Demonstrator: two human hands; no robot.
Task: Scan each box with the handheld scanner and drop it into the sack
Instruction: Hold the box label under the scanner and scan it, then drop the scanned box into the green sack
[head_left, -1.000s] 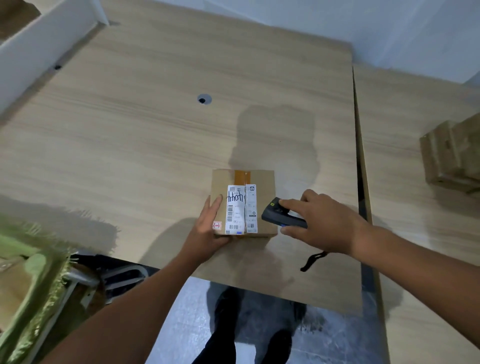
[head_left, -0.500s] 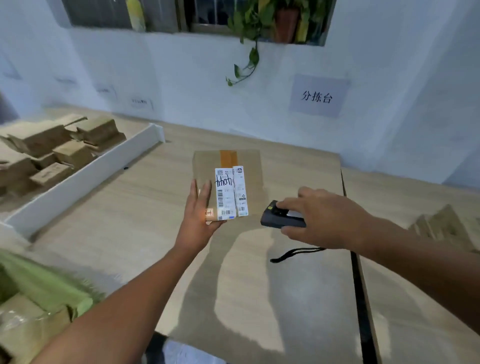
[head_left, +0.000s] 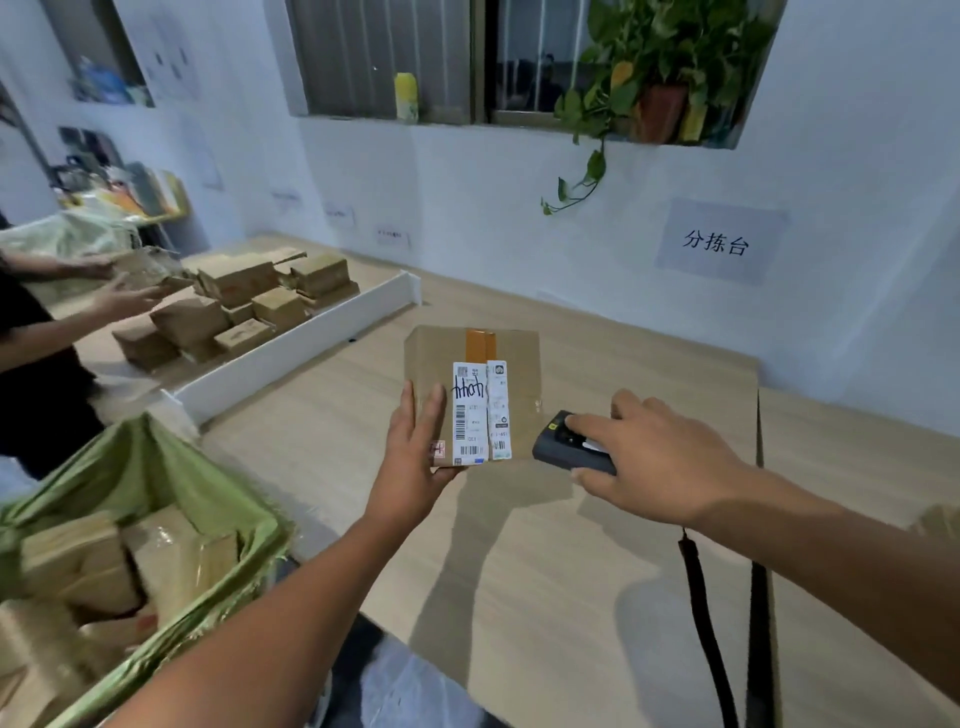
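I have lifted the box (head_left: 470, 395) off the worktop (head_left: 545, 571) in my left hand (head_left: 415, 457), fingers closed on its edge; my right hand (head_left: 660, 462) grips the scanner (head_left: 563, 449) beside its label, frame centre; the scan comes next, I think.

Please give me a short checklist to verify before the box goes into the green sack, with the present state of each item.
1. Box is held firmly by the left hand: ok, fingers on its left face, lifted off the table.
2. Label faces up, barcode uncovered: ok.
3. Scanner is in the right hand, pointing toward the label: ok.
4. Scan has registered: cannot tell.
5. Sack mouth is open: ok.
6. Room left in the sack: ok, though boxes already lie inside.
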